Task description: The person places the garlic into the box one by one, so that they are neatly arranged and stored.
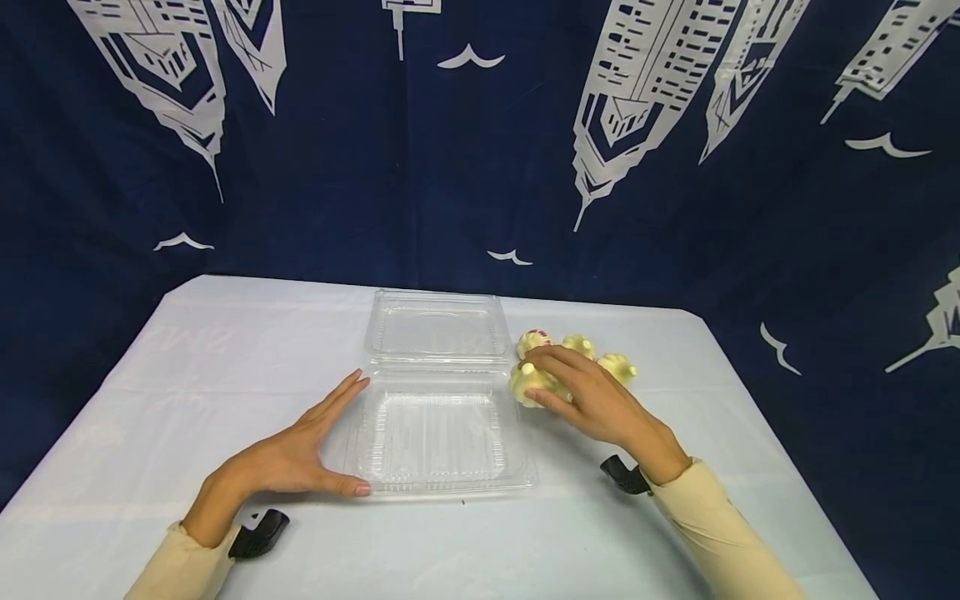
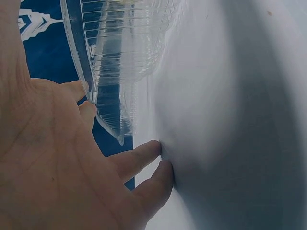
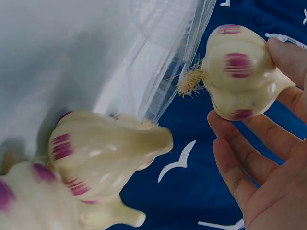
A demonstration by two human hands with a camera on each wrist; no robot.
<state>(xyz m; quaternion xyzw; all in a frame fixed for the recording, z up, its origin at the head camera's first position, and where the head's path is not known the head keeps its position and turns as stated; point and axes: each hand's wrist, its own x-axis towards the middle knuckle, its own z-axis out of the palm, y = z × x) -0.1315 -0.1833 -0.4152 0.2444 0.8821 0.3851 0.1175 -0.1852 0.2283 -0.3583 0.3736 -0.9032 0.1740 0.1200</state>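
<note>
My right hand (image 1: 588, 396) pinches a garlic bulb (image 3: 237, 72) between thumb and fingers, up off the table. The bulb is cream with purple streaks and has a tuft of dry roots pointing away from the palm. It is beside the right edge of a clear plastic clamshell container (image 1: 442, 433), whose lid (image 1: 438, 329) lies folded back behind the base. At the container's left edge, my left hand (image 1: 292, 454) is spread with thumb and fingers apart. In the left wrist view, some fingertips rest on the table while others are behind the container's rim (image 2: 76, 52).
More garlic bulbs (image 3: 96, 148) lie grouped on the table to the right of the lid, partly behind my right hand. A white cloth covers the table (image 1: 247, 358). Beyond its back edge hangs a navy curtain (image 1: 337, 192) with white building prints.
</note>
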